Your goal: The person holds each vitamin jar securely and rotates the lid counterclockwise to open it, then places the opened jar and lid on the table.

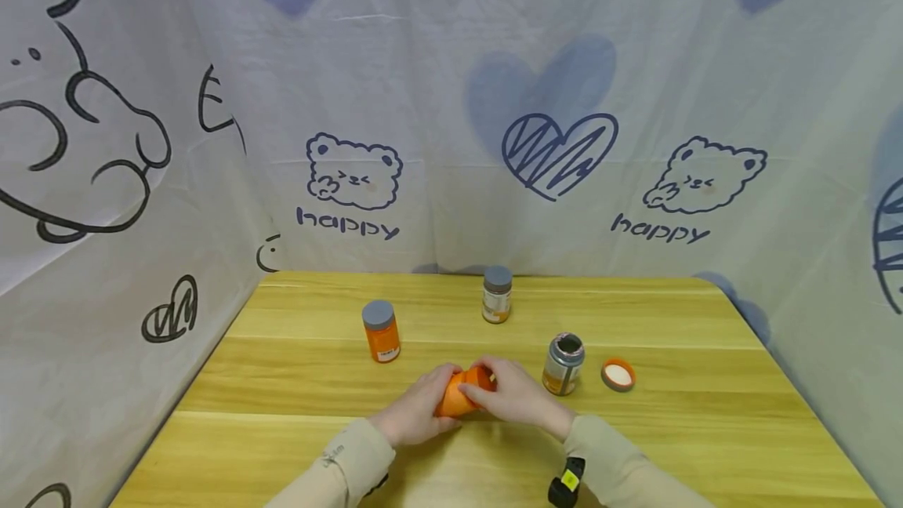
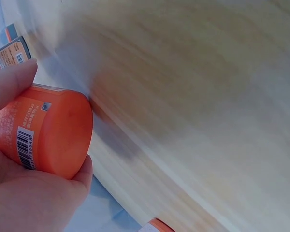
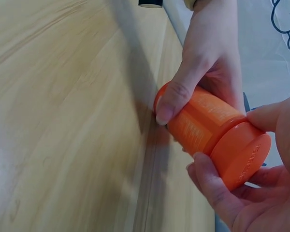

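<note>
1. Beyond the left hand, a grey-lidded orange jar stands closed.
2. That hand is curled round an orange bottle, held sideways between both hands; its long axis runs left to right, base leftward, cap rightward.
3. Beyond both hands, another lidded jar stands closed.
4. The right hand pinches the bottle's cap, seemingly not yet off.
5. Right of it, one jar is already open, a loose lid beside it.

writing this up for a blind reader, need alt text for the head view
A person's left hand and right hand hold a tilted orange jar between them at a wooden table. Standing there, left to right: a grey-capped orange jar, a grey-capped labelled jar and an uncapped jar, with a loose lid beside it.
</note>
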Action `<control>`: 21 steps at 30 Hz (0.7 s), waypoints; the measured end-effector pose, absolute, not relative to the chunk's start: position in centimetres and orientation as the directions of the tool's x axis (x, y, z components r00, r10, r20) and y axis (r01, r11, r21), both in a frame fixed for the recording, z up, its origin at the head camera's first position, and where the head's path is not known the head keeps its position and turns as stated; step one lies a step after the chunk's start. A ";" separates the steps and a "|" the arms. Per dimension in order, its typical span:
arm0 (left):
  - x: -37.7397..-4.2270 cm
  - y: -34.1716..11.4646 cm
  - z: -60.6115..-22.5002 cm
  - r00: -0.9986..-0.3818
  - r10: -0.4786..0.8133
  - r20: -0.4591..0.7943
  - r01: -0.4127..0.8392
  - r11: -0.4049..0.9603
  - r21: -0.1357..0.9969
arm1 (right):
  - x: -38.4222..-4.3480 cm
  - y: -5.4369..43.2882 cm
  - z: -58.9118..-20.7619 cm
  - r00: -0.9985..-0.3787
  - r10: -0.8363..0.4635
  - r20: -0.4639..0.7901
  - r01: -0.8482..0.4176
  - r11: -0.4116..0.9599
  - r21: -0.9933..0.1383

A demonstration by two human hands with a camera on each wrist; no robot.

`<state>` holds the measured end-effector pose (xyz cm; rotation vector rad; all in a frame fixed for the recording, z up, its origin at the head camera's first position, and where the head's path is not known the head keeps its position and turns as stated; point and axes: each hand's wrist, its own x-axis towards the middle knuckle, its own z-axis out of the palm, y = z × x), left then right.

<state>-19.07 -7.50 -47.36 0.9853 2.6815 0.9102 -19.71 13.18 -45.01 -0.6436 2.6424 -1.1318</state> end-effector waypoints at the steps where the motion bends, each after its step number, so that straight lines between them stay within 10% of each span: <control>1: -19.1 -7.5 -47.4 -0.775 0.628 0.064 0.538 0.603 0.589 | -19.7 13.2 -45.1 -0.883 -0.470 -0.005 -0.320 0.608 -0.726; 21: -19.6 -7.6 -47.3 -0.773 0.634 0.018 0.518 0.616 0.593 | -19.6 14.3 -46.2 -0.779 -0.600 0.181 -0.570 0.558 -0.603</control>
